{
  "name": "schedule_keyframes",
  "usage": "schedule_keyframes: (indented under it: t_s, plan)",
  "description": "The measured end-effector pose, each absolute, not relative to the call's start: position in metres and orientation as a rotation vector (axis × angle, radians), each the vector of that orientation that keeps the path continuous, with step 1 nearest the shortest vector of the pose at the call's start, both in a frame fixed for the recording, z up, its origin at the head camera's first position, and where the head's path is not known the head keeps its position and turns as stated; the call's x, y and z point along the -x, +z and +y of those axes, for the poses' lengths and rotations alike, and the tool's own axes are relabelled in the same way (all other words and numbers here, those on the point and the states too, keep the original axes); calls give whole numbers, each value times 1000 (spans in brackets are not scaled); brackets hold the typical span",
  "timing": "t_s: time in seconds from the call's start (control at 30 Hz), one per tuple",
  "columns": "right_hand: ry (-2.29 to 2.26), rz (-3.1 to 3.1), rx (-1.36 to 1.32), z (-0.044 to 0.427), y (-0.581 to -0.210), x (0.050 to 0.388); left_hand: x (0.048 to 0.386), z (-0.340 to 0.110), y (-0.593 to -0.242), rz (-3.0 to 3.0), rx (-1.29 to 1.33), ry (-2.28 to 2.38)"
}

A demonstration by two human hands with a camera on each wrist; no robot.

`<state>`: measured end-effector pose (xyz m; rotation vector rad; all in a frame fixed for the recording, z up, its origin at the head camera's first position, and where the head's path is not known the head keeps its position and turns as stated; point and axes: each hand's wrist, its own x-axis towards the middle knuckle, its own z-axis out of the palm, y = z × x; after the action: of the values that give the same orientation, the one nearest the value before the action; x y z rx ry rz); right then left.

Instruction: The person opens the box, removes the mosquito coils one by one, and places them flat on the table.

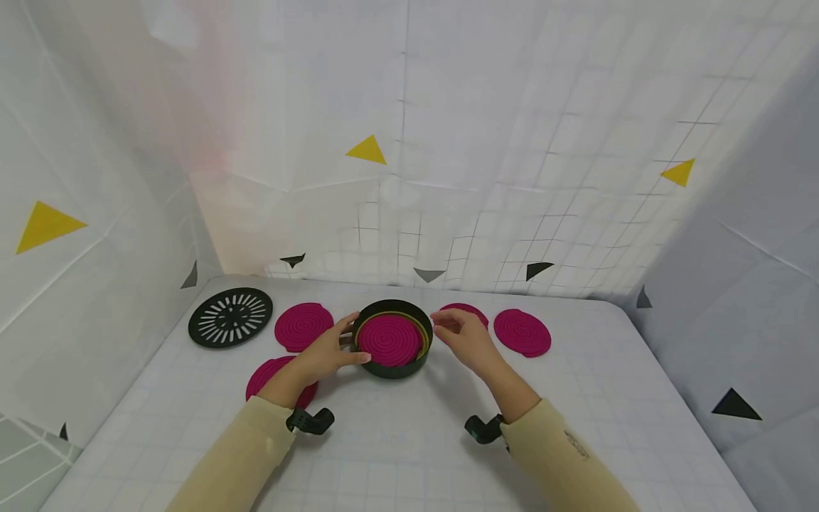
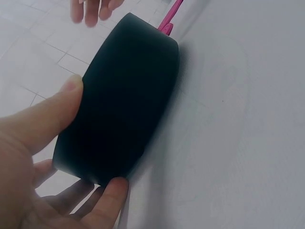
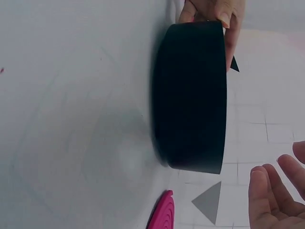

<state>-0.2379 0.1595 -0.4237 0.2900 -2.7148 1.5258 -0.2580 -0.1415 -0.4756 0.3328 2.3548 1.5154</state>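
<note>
Over table [image 1: 409,455], left fingers [image 2: 114,195] grip black pan [image 2: 119,105] at rim; right fingers [image 3: 259,193] loose, apart from opposite edge.

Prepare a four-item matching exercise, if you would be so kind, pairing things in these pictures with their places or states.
1. Slotted black disc
2. Round black container
3. Right hand
4. Yellow triangles

A. Holding nothing
B. On the white walls
C. Gripped by the left hand, with a magenta spiral coaster inside
D. Farthest left on the table

Pairs: 1-D; 2-C; 3-A; 4-B
</note>
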Motion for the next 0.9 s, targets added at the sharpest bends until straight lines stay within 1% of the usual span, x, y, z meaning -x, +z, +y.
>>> schedule_keyframes:
  t_s: [0.2,0.47,0.9]
  plan:
    - [1489,-2739,-346,146,-427,243,258,-141,-475,2350,-328,1522]
    - [1474,-2784,-354,131,-425,248,257,-141,-474,2333,-331,1546]
    - [1475,-2841,-382,120,-430,264,257,-141,-473,2339,-324,1534]
